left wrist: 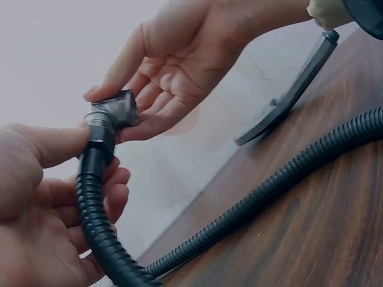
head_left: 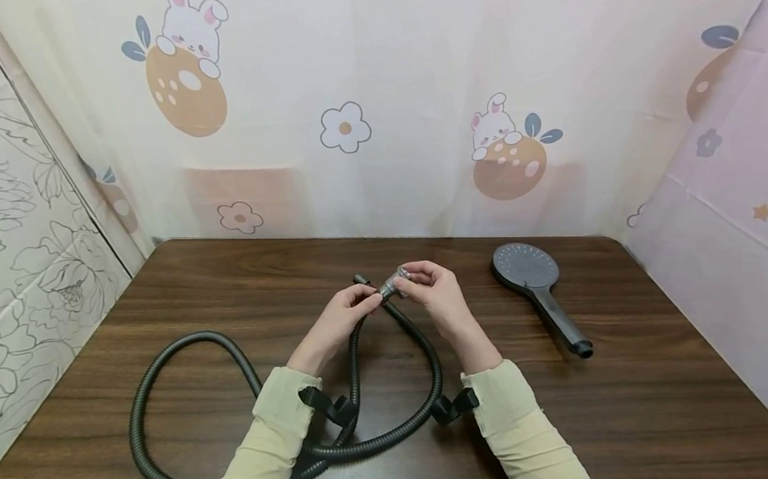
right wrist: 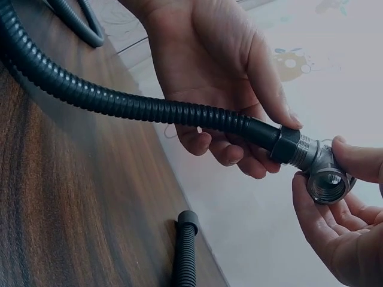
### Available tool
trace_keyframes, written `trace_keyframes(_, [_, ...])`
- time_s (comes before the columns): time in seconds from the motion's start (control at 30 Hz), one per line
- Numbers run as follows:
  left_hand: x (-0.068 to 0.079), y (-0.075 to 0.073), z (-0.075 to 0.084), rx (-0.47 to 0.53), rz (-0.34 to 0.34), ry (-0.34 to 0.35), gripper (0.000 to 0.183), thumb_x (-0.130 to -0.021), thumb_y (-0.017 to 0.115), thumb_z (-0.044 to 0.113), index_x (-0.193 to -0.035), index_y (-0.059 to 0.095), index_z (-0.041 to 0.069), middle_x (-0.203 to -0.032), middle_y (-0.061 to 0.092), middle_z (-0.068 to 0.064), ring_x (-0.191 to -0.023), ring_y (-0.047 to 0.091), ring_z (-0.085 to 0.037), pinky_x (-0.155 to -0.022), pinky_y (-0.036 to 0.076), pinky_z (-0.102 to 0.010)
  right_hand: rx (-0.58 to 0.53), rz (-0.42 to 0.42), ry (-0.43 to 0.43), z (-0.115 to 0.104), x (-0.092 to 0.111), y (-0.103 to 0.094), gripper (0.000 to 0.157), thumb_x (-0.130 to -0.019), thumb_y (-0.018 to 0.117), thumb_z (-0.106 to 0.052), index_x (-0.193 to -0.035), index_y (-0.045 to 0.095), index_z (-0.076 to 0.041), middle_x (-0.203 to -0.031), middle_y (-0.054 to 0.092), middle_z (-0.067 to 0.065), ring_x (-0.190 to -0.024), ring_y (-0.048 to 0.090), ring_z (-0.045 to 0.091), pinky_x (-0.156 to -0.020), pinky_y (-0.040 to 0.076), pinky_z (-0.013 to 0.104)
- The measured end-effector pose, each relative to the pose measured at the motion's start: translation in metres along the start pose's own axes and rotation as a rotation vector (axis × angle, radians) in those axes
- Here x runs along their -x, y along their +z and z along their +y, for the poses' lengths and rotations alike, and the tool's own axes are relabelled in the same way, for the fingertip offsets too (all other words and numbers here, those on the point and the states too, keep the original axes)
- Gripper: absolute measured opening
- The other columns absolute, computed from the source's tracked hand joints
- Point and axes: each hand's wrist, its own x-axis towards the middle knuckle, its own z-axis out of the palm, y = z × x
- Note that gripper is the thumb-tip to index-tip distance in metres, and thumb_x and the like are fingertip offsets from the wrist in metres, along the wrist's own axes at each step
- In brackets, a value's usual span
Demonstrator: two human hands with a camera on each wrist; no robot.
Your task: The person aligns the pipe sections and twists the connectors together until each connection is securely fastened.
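Note:
My left hand (head_left: 333, 325) pinches the black nut (right wrist: 286, 143) at one end of a dark ribbed shower hose (head_left: 433, 389), thumb on one side and fingers beneath. Between the thumb and fingers of my right hand (head_left: 441, 299) is a metal pipe fitting (right wrist: 319, 159), with a round, threaded opening facing the right wrist camera. The fitting's silver thread shows between its body and the nut, the two lined up end to end. Both hands are raised above the table in the wrist views. The hose's other end (right wrist: 188, 221) lies near the table's back edge.
A dark grey hand shower (head_left: 527, 266) lies at the right on the brown wooden table (head_left: 649, 399), handle toward the front. Loops of hose spread over the left and middle of the table. A patterned curtain (head_left: 395, 61) hangs behind it.

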Motion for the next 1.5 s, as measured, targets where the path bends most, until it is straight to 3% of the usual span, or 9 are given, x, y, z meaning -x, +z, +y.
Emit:
trace_keyframes(0.13, [0.009, -0.003, 0.017, -0.06, -0.027, 0.002, 0.03, -0.092, 0.055, 0.019, -0.111, 0.057, -0.004, -0.101, 0.057, -0.012, -0.086, 0.047, -0.016, -0.074, 0.037, -0.027, 0.012, -0.008, -0.006, -0.001, 0.001, 0.001, 0.034, -0.084, 0.063, -0.006, -0.114, 0.054, 0.007, -0.092, 0.063, 0.006, -0.077, 0.06, 0.006, -0.079, 0.051, 0.033])
trace_keyframes(0.2, [0.01, -0.002, 0.018, -0.084, -0.027, 0.002, 0.031, -0.092, 0.054, 0.018, -0.112, 0.056, -0.005, -0.1, 0.058, -0.013, -0.084, 0.048, -0.017, -0.072, 0.038, -0.027, 0.017, -0.008, -0.007, -0.001, 0.001, 0.001, 0.035, -0.084, 0.063, -0.006, -0.115, 0.053, 0.008, -0.091, 0.063, 0.005, -0.077, 0.06, 0.006, -0.078, 0.051, 0.033])
trace_keyframes(0.4, [0.001, 0.0, 0.0, -0.093, 0.002, -0.004, 0.033, -0.091, 0.055, 0.026, -0.112, 0.058, 0.001, -0.102, 0.058, -0.011, -0.088, 0.05, -0.019, -0.074, 0.039, -0.028, 0.017, 0.008, 0.004, 0.0, 0.0, 0.001, 0.034, -0.083, 0.064, -0.006, -0.113, 0.055, 0.007, -0.088, 0.063, 0.003, -0.076, 0.061, 0.007, -0.078, 0.051, 0.034])
trace_keyframes(0.63, [0.002, -0.005, -0.002, -0.087, -0.009, -0.023, 0.033, -0.09, 0.056, 0.026, -0.113, 0.06, 0.003, -0.11, 0.06, -0.01, -0.095, 0.052, -0.019, -0.081, 0.041, -0.032, 0.014, -0.032, 0.029, 0.004, -0.001, 0.0, 0.035, -0.083, 0.065, -0.007, -0.114, 0.056, 0.004, -0.094, 0.064, 0.007, -0.076, 0.062, 0.009, -0.074, 0.051, 0.028])
trace_keyframes(0.87, [0.002, -0.01, -0.003, -0.099, -0.027, -0.069, 0.031, -0.09, 0.056, 0.027, -0.114, 0.06, 0.006, -0.106, 0.06, -0.008, -0.093, 0.051, -0.019, -0.077, 0.04, -0.03, 0.057, -0.06, 0.069, 0.005, -0.001, 0.0, 0.033, -0.085, 0.063, -0.012, -0.115, 0.056, 0.001, -0.1, 0.064, 0.011, -0.073, 0.062, 0.011, -0.069, 0.048, 0.024])
trace_keyframes(0.97, [0.002, -0.011, -0.003, -0.098, -0.023, -0.076, 0.031, -0.09, 0.056, 0.026, -0.114, 0.059, 0.007, -0.105, 0.06, -0.008, -0.092, 0.052, -0.019, -0.076, 0.04, -0.029, 0.076, -0.062, 0.08, 0.006, -0.001, 0.0, 0.031, -0.085, 0.063, -0.012, -0.113, 0.057, 0.001, -0.098, 0.064, 0.01, -0.076, 0.062, 0.013, -0.072, 0.048, 0.026])
trace_keyframes(1.2, [0.003, -0.011, -0.004, -0.188, -0.077, -0.043, 0.029, -0.088, 0.06, 0.02, -0.112, 0.057, 0.004, -0.097, 0.06, -0.008, -0.088, 0.053, -0.018, -0.074, 0.04, -0.029, 0.133, -0.044, 0.104, 0.009, -0.001, -0.002, 0.03, -0.083, 0.065, -0.012, -0.109, 0.06, 0.002, -0.096, 0.06, 0.009, -0.083, 0.057, 0.014, -0.089, 0.043, 0.047])
trace_keyframes(1.33, [0.003, -0.011, -0.006, -0.204, -0.079, -0.036, 0.027, -0.085, 0.062, 0.013, -0.11, 0.058, 0.003, -0.096, 0.061, -0.008, -0.088, 0.054, -0.017, -0.073, 0.04, -0.029, 0.166, -0.041, 0.109, 0.012, -0.002, -0.001, 0.03, -0.083, 0.065, -0.012, -0.109, 0.06, 0.002, -0.094, 0.059, 0.01, -0.081, 0.055, 0.015, -0.088, 0.043, 0.047])
trace_keyframes(1.5, [0.005, -0.012, -0.007, -0.248, -0.062, -0.059, 0.023, -0.084, 0.063, 0.008, -0.106, 0.06, 0.004, -0.096, 0.06, -0.008, -0.088, 0.053, -0.019, -0.072, 0.041, -0.029, 0.187, -0.059, 0.127, 0.013, -0.002, 0.001, 0.03, -0.083, 0.065, -0.01, -0.108, 0.058, 0.004, -0.091, 0.058, 0.009, -0.076, 0.055, 0.011, -0.081, 0.048, 0.038])
